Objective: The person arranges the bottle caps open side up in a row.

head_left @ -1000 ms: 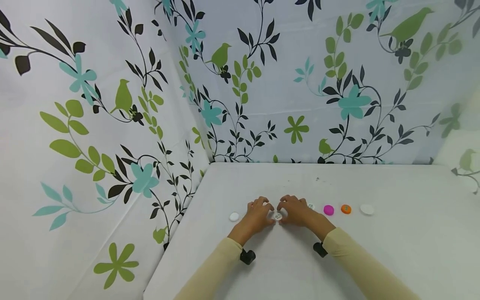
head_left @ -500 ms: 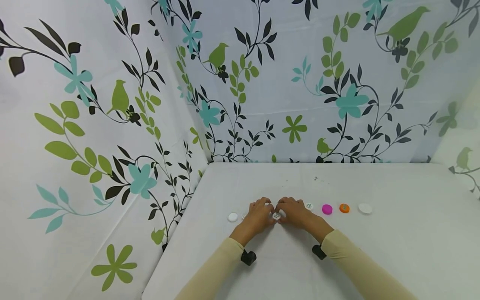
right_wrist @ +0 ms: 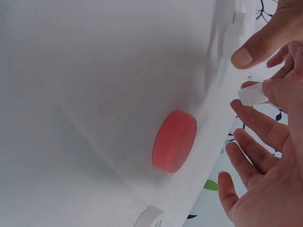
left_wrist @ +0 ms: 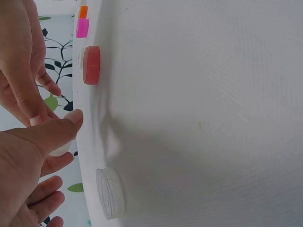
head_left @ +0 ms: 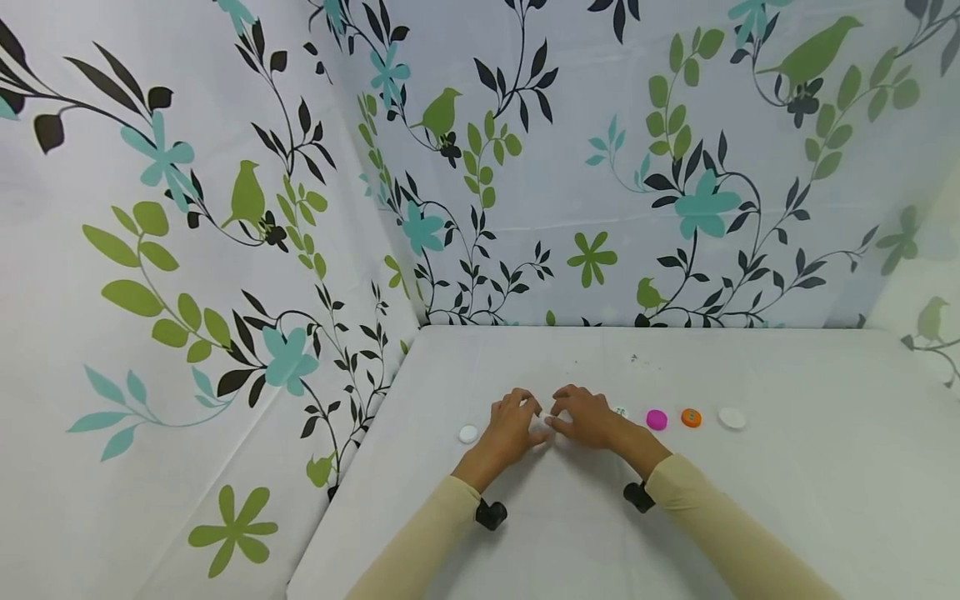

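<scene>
A white bottle cap (right_wrist: 251, 95) is held between both hands above the table, tilted so its side faces the right wrist camera. My right hand (head_left: 588, 417) pinches it between thumb and forefinger, the other fingers spread loosely. Beside it, the left hand (head_left: 512, 429) has its fingers loosely bent; one fingertip lies close behind the cap, though contact is unclear. In the right wrist view the left thumb (right_wrist: 248, 54) stands apart from the cap. A red cap (right_wrist: 174, 142) and a clear cap (left_wrist: 110, 194) sit below on the table, both hidden in the head view.
To the right stand a printed white cap (head_left: 620, 412), a magenta cap (head_left: 657, 419), an orange cap (head_left: 691, 417) and a wide white cap (head_left: 732, 418). Another white cap (head_left: 468, 433) lies left of the hands. Patterned cloth (head_left: 480, 208) hangs behind the white table (head_left: 810, 467).
The white cap has turned, so its printed face no longer shows in the head view. Both hands have shifted slightly away from the person, and the left thumb has parted from the cap.
</scene>
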Demonstrator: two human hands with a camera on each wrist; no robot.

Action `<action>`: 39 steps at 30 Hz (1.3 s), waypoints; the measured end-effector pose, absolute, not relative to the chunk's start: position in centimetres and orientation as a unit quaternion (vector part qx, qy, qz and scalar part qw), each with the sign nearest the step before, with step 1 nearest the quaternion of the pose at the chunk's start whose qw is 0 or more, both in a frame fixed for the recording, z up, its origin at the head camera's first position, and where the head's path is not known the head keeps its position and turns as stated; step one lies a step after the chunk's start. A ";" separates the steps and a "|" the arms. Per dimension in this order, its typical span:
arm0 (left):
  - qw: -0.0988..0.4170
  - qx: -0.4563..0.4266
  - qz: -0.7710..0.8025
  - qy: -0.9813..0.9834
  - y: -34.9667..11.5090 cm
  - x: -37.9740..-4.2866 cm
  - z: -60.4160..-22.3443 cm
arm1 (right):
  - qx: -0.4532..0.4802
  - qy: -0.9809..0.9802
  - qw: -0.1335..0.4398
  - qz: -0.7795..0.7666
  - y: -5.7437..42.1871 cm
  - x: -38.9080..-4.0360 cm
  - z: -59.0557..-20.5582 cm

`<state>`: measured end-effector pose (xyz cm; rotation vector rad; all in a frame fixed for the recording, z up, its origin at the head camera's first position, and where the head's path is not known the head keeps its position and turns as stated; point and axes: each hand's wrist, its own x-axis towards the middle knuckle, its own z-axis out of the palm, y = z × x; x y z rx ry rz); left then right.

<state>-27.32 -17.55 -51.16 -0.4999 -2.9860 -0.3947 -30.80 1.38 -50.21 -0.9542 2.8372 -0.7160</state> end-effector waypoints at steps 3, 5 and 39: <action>0.059 -0.167 -0.134 -0.975 -17.6 -27.2 -51.2 | -0.305 0.919 0.045 -0.246 1.2 -30.9 -50.4; 0.065 -0.169 -0.134 -0.974 -17.7 -27.1 -51.2 | -0.301 0.918 0.056 -0.253 1.1 -30.9 -50.6; 0.057 -0.175 -0.087 -0.979 -18.0 -26.8 -52.4 | -0.302 0.924 0.039 -0.229 0.6 -30.3 -52.4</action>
